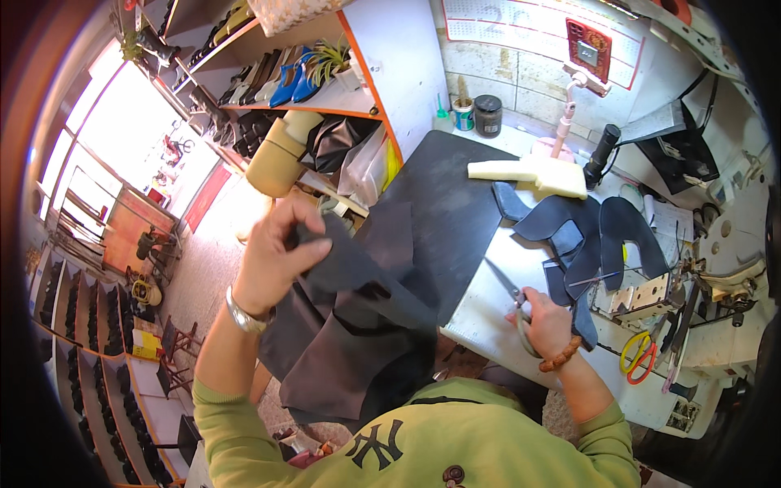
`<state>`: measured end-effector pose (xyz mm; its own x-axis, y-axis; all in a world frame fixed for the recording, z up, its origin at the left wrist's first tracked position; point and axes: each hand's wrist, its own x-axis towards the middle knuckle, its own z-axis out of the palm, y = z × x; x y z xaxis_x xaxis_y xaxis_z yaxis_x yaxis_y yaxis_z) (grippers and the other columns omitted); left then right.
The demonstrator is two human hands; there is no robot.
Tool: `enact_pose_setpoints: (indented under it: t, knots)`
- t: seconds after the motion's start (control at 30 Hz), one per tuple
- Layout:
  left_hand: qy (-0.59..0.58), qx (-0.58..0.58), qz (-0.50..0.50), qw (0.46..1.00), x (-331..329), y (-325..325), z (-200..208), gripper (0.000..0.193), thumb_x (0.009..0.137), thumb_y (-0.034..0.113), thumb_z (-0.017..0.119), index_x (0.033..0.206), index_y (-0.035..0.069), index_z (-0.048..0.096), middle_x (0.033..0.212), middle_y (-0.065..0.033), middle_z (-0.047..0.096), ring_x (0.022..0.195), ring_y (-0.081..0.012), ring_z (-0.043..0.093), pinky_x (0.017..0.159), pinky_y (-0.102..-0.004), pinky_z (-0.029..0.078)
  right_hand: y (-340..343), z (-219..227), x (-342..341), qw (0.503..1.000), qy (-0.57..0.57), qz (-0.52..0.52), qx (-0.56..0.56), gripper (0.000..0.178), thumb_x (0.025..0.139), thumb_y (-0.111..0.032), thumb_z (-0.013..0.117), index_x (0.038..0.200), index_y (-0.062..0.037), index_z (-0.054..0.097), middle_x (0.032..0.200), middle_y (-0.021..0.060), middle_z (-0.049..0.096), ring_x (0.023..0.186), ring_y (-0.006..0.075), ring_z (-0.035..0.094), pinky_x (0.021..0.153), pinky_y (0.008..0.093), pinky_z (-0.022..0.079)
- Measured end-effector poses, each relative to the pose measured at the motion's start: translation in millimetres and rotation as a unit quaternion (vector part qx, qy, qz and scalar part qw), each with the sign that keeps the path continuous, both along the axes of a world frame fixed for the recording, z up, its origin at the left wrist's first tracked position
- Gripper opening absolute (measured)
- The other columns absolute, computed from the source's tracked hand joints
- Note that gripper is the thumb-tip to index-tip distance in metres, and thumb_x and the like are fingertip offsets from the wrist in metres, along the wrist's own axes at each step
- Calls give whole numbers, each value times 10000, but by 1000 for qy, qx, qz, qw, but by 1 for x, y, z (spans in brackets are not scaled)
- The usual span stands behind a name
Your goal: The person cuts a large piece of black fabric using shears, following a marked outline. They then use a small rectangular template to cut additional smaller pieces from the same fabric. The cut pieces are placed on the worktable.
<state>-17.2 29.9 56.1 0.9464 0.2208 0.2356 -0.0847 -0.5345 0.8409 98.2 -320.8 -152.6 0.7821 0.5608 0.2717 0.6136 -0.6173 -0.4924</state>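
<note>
My left hand (286, 256) pinches the upper edge of a large sheet of dark leather or cloth (350, 325), which hangs in folds over my lap and against the table's left side. Over the white table top (480, 317), my right hand (543, 324) grips a pair of scissors (514, 297) by the handles. The blades point away and to the left, apart from the dark sheet. Beyond my right hand lie several cut dark shoe-upper pieces (582, 236). A black cutting mat (451, 203) covers the table's left part.
Cream foam (537, 175) lies near a phone stand (563, 122). At the right are a sewing machine (651, 297) and red-and-yellow scissors (637, 358). A dark jar (488, 115) stands at the back. Shoes fill the shelves (325, 102) at the left.
</note>
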Motion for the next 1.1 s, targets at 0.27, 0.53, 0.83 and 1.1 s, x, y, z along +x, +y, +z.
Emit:
enact_pose_setpoints:
  t: [0.27, 0.53, 0.83, 1.1]
  knots:
    - [-146, -119, -184, 965, 85, -51, 88, 245, 743, -50, 660, 926, 60, 541, 930, 21, 545, 884, -76, 524, 803, -211, 411, 56, -2, -15, 973, -103, 153, -137, 392, 795, -224, 620, 1167, -106, 588, 830, 87, 637, 574, 237, 631, 469, 373, 467]
    - [-41, -137, -136, 980, 93, 16, -14, 293, 730, -50, 683, 971, 58, 556, 945, 16, 546, 907, -84, 539, 828, -220, 432, 44, -14, -59, 935, -54, 313, -159, 341, 788, -194, 611, 1119, -117, 587, 831, 87, 601, 584, 255, 614, 489, 372, 483]
    - [-6, -6, 116, 993, 57, 28, -207, 431, 783, 31, 699, 1178, 40, 528, 1108, -102, 552, 1005, -218, 559, 890, -313, 465, -39, 4, -53, 952, 199, 221, -73, 429, 802, -338, 692, 1197, -204, 592, 883, 61, 649, 750, 281, 642, 618, 369, 511]
    - [112, -506, 195, 833, 28, -58, -203, 392, 873, 39, 613, 1241, 11, 478, 1213, -101, 577, 1111, -162, 538, 959, -337, 428, -36, -7, -50, 693, 644, 11, 324, 427, 928, -258, 623, 1248, -5, 499, 720, 0, 510, 582, 80, 473, 530, 216, 417]
